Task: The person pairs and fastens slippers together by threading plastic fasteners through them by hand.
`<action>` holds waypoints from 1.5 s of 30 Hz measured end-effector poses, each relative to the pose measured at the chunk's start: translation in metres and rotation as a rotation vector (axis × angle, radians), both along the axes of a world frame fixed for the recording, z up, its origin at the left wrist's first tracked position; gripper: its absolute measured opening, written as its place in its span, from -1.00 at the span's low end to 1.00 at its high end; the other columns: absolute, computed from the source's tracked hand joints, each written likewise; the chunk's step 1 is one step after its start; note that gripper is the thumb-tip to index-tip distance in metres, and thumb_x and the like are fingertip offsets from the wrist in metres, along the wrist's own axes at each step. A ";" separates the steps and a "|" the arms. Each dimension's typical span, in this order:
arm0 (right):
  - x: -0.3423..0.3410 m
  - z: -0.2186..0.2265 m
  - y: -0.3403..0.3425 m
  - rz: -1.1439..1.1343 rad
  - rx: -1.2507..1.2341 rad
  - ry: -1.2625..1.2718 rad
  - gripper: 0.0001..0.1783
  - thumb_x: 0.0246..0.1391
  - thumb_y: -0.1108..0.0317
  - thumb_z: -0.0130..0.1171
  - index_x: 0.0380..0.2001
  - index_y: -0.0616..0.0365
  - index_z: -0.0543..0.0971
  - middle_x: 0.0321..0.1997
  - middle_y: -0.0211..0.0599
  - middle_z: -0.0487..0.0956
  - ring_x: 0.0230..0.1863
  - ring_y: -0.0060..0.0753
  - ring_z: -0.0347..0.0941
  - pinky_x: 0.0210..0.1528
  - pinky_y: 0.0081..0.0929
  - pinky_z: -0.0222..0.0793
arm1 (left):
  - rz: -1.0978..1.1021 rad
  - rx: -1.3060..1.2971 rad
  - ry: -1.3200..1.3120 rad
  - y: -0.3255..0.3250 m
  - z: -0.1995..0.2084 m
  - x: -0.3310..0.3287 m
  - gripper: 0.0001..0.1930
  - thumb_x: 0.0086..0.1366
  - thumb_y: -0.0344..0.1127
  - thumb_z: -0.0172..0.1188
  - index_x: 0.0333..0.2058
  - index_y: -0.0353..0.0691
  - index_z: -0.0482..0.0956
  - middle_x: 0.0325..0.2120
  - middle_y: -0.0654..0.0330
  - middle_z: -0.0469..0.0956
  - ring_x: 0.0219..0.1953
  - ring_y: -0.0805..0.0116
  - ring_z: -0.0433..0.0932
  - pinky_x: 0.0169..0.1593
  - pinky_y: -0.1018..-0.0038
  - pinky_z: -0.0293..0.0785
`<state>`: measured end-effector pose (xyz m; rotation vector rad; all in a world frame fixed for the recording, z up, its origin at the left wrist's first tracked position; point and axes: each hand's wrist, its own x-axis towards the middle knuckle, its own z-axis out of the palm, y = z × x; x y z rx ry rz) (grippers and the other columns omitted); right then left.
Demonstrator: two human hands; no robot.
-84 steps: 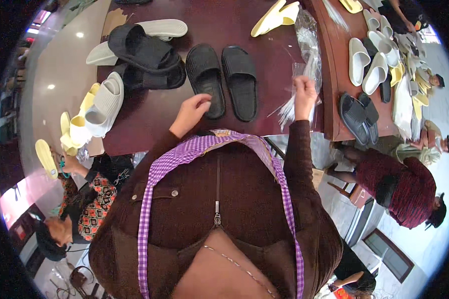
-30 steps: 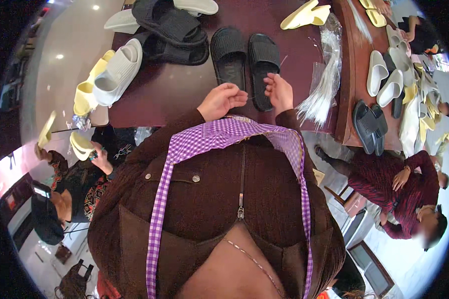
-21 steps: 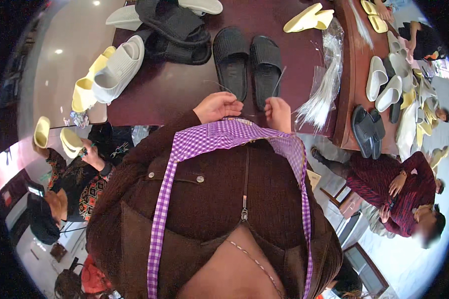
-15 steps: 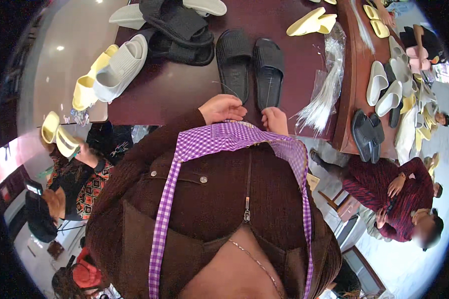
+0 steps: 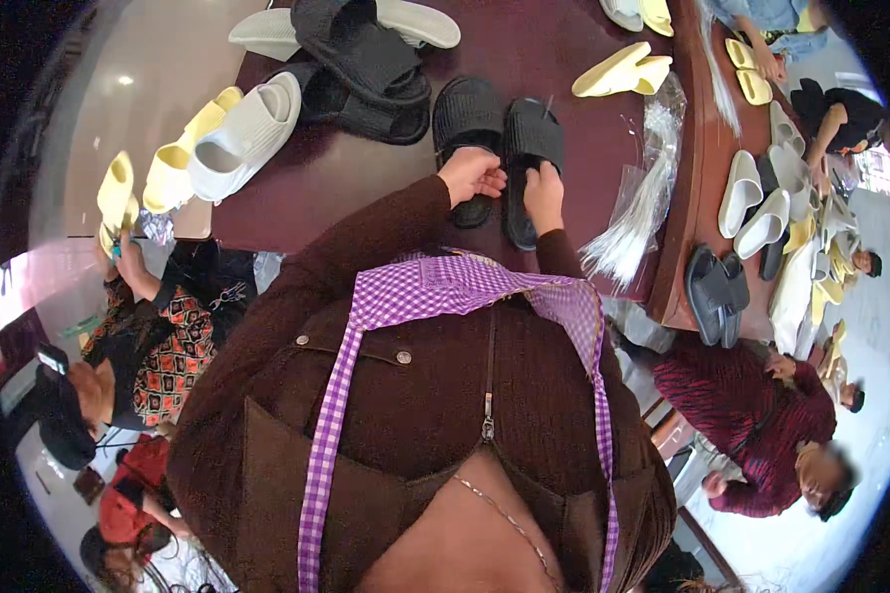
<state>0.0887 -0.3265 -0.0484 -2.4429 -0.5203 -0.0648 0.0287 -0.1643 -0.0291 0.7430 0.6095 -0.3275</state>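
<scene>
Two black slide slippers lie side by side on the dark red table before me, toes pointing away. My left hand (image 5: 475, 176) is closed over the left slipper (image 5: 468, 111), just below its strap; what its fingers pinch is too small to make out. Over the right slipper (image 5: 532, 138), my right hand (image 5: 544, 198) is closed at the strap's opening, its thumb toward the strap. A thin pale tie (image 5: 549, 109) sticks up at the far edge of that strap. Its other end is hidden under the strap and my right fingers.
More black slippers (image 5: 361, 59) are piled at the far left, beside grey (image 5: 242, 138) and yellow ones (image 5: 168, 173). On the right lie a yellow pair (image 5: 623, 71) and a bundle of white ties (image 5: 623, 247) in clear plastic. Other people work at both sides.
Both hands have moved forward over the black slippers, up to their straps. The tie that lay along the right slipper now shows its tip beyond the strap.
</scene>
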 end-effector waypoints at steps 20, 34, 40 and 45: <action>0.132 0.018 0.005 -0.061 0.013 0.047 -0.70 -0.09 0.22 0.16 -0.43 0.29 0.59 -0.46 -0.06 0.58 -0.39 -0.23 0.53 -0.27 -0.44 0.37 | 0.144 0.317 0.046 -0.002 -0.007 0.014 -0.88 0.16 -0.34 0.00 -0.40 -0.25 0.44 -0.67 0.23 0.39 -0.73 0.46 0.33 -0.72 0.49 0.26; 0.145 0.003 0.019 0.022 -0.075 0.090 -0.72 -0.20 0.19 0.22 -0.51 0.21 0.60 -0.47 -0.06 0.56 -0.37 -0.09 0.50 -0.26 -0.29 0.37 | 0.001 0.215 0.034 -0.021 0.020 -0.025 -0.90 0.11 -0.36 0.00 -0.48 -0.26 0.43 -0.71 0.24 0.33 -0.76 0.47 0.25 -0.74 0.50 0.13; 0.140 0.018 0.026 0.000 -0.070 0.053 -0.74 -0.15 0.24 0.18 -0.45 0.23 0.60 -0.46 -0.12 0.58 -0.37 -0.22 0.53 -0.25 -0.39 0.37 | 0.129 0.083 0.159 -0.013 0.022 -0.027 -0.90 0.12 -0.37 0.02 -0.53 -0.22 0.36 -0.71 0.27 0.32 -0.75 0.48 0.22 -0.72 0.52 0.10; 0.130 0.028 0.029 0.026 -0.021 0.085 -0.75 -0.13 0.26 0.16 -0.45 0.24 0.60 -0.44 -0.12 0.58 -0.36 -0.22 0.52 -0.24 -0.40 0.37 | 0.019 0.034 0.155 -0.020 0.028 -0.045 -0.89 0.12 -0.39 0.04 -0.54 -0.21 0.35 -0.72 0.28 0.31 -0.74 0.49 0.21 -0.71 0.53 0.07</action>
